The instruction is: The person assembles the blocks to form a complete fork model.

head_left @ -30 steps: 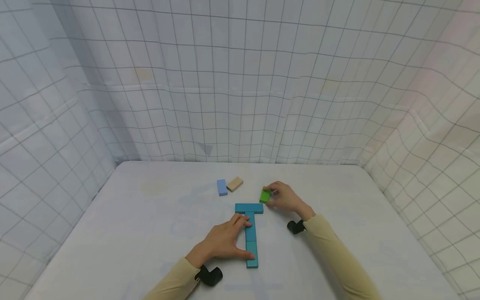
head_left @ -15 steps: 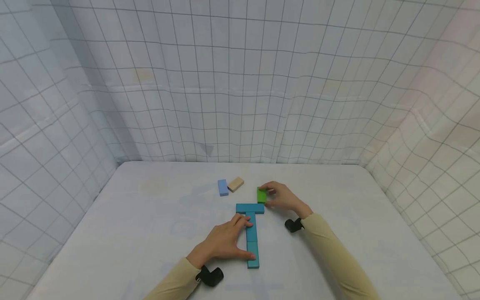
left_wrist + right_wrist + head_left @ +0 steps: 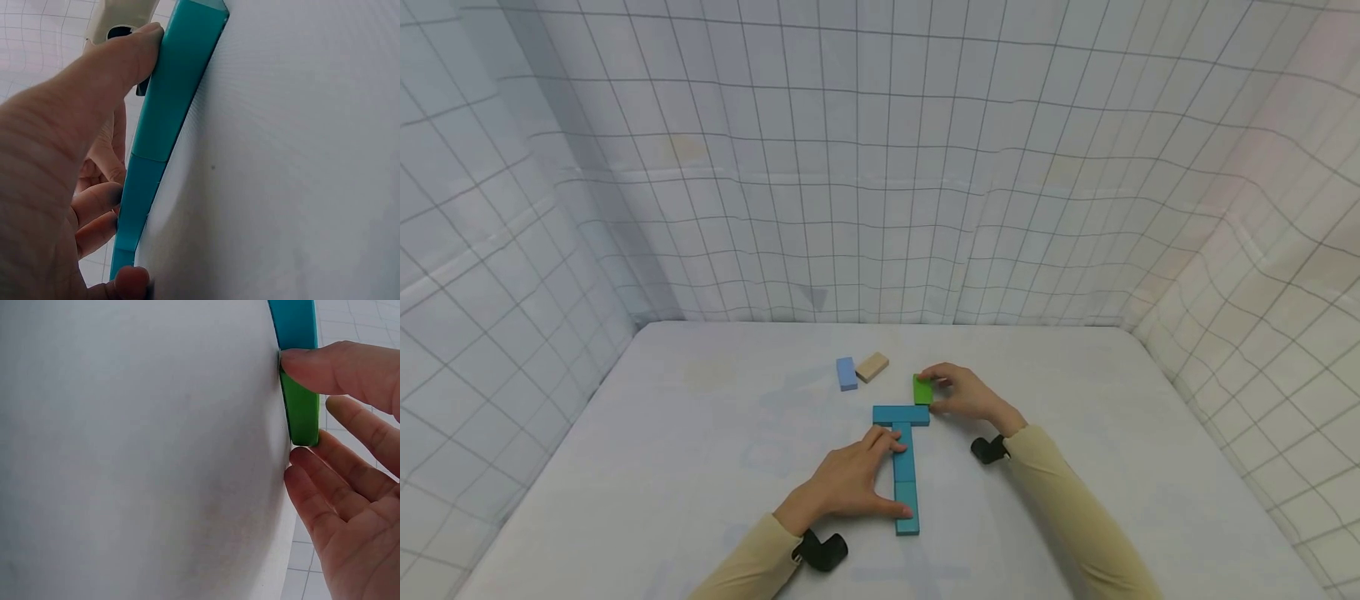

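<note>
Three teal blocks form a T on the white table: a crossbar block [image 3: 901,415] at the far end, then an upper stem block [image 3: 905,462] and a lower stem block [image 3: 906,493] end to end. My left hand [image 3: 846,483] rests along the stem from its left side, the thumb on the lower block and fingertips at the upper one. A green block [image 3: 922,392] stands against the far side of the crossbar near its right end. My right hand [image 3: 967,395] pinches it lengthwise, thumb [image 3: 303,367] at the near end where green meets teal, fingers at the far end.
Beyond the T, to the left of the green block, lie a light blue block [image 3: 847,374] and a beige wooden block [image 3: 872,367], close together. White grid-patterned curtains [image 3: 880,183] surround the table [image 3: 700,433] at the back and sides.
My right hand has brought the green block a little left and turned it from a slant to nearly square with the crossbar. The left hand stays in place on the stem.
</note>
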Motion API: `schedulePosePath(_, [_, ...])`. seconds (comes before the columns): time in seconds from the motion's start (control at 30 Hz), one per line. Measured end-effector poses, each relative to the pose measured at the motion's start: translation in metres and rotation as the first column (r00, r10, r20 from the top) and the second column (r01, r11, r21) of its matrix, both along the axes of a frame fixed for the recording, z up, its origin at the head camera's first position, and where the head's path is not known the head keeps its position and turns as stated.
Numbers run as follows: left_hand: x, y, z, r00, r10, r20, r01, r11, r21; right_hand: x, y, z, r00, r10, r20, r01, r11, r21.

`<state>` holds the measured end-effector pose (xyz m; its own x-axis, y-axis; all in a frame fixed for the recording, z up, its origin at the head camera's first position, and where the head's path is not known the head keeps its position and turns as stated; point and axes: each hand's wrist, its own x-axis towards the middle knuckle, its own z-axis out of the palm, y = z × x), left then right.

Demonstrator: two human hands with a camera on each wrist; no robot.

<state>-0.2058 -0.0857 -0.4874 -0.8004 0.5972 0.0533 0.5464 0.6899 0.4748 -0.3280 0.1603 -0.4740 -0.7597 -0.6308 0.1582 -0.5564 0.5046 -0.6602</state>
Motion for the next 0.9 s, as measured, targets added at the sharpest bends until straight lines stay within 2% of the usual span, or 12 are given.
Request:
schedulePosePath(0.53, [0.0012, 0.0, 0.0014, 1.0, -0.001, 0.005, 0.001, 1.0, 0.01, 0.0038, -0.0008, 0.0021, 1.0, 0.024, 0.006, -0.024, 1.0, -0.014])
schedulePosePath(0.9, [0.0015, 0.0004, 0.0014, 1.0, -0.003, 0.001, 0.003, 1.0, 0.013, 0.0051, 0.0007, 0.0008, 1.0, 0.01, 0.001, -0.01, 1.0, 0.02])
